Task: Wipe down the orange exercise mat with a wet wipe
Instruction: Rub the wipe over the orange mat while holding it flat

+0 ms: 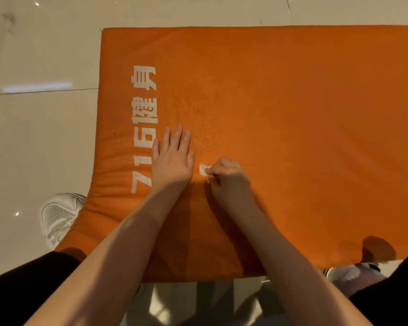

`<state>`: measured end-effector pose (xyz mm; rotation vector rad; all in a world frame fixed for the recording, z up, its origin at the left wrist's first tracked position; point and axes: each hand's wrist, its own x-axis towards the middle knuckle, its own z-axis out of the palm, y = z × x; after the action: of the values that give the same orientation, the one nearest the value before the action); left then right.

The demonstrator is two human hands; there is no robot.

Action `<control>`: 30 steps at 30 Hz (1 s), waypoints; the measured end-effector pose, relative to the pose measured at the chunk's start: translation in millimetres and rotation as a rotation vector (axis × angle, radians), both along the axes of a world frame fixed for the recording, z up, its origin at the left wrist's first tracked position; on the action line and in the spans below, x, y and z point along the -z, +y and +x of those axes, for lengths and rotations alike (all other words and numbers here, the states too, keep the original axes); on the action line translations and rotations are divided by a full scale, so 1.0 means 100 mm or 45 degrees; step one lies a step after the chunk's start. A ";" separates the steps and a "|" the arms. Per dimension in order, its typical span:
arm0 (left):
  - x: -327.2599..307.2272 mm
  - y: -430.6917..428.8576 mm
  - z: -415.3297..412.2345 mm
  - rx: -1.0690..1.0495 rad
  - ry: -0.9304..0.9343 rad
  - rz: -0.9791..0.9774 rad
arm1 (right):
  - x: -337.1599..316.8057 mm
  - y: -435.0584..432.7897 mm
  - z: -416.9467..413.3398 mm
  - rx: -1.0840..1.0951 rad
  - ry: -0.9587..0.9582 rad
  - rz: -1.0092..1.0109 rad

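Note:
The orange exercise mat (292, 114) lies on the floor and fills most of the head view, with white printed characters along its left side. My left hand (172, 158) rests flat on the mat, fingers straight, beside the print. Just to its right, my right hand (229, 177) is curled and pinches a small white wet wipe (203, 169) against the mat surface. Only a small corner of the wipe shows past the fingers.
Glossy beige floor tiles (40, 67) surround the mat on the left and far side. A white sneaker (59, 215) sits at the mat's near left corner, and another shoe (353, 274) shows at the near right edge. My dark-clothed knees frame the bottom corners.

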<state>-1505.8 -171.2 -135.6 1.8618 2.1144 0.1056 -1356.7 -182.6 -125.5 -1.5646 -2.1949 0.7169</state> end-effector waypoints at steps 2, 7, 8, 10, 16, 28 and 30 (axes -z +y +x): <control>-0.06 -0.13 -0.03 0.040 -0.002 -0.077 | -0.09 0.09 0.14 -0.078 -0.044 -0.105; -0.20 -0.35 -0.05 0.106 0.006 -0.260 | -0.17 0.00 0.12 0.284 -0.355 -0.251; -0.23 -0.38 -0.04 0.109 0.012 -0.287 | -0.21 -0.11 0.02 0.211 -0.370 -0.276; -0.27 -0.44 -0.02 0.120 0.024 -0.332 | -0.29 -0.31 -0.11 0.028 -0.247 -0.334; -0.41 -0.68 0.00 0.167 0.011 -0.426 | -0.40 -0.23 0.24 0.214 -0.393 -0.382; -0.69 -0.88 0.04 0.188 0.017 -0.563 | -0.67 -0.61 0.25 0.313 -0.417 -0.426; -0.73 -0.92 0.05 0.177 0.045 -0.547 | -0.73 -0.75 0.17 0.337 -0.407 -0.404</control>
<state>-1500.3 -263.6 -62.9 1.7460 1.8375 -0.3855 -1340.2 -257.7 -52.6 -2.2161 -2.0959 0.8074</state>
